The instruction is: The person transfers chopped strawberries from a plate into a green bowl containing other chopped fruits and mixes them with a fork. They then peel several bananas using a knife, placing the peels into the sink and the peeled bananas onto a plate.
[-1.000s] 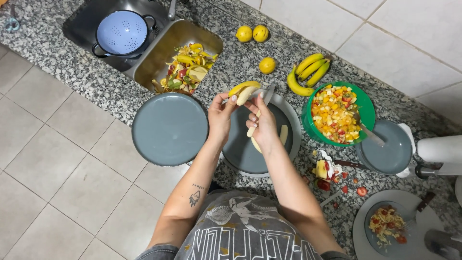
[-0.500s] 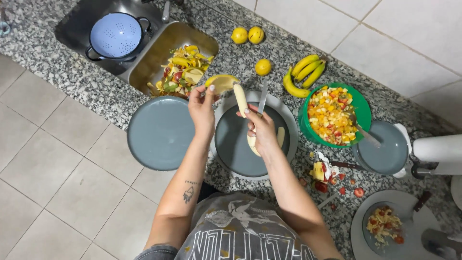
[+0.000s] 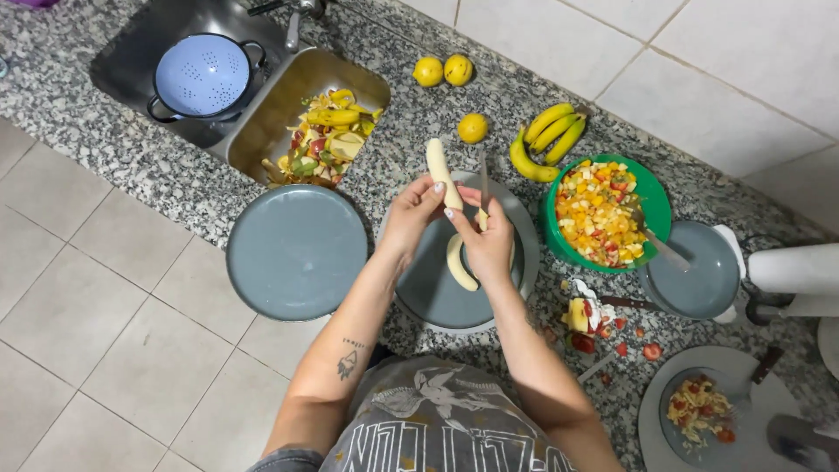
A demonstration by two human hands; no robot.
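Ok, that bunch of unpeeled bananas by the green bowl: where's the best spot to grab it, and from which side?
Probably at the stem end of the banana bunch, the upper right tip near the wall, where the fruits join. Come from above on the wall side: the green bowl touches or nearly touches the bunch's lower side, so fingers have little room there, and the curved bodies would splay if pinched singly.

Both forearms reach forward from the body and meet ahead of the chest, the 2 hands touching. The left hand [image 3: 411, 214] is curled with its fingertips pinched upward; the right hand [image 3: 485, 240] is closed in a loose fist, knuckles up.
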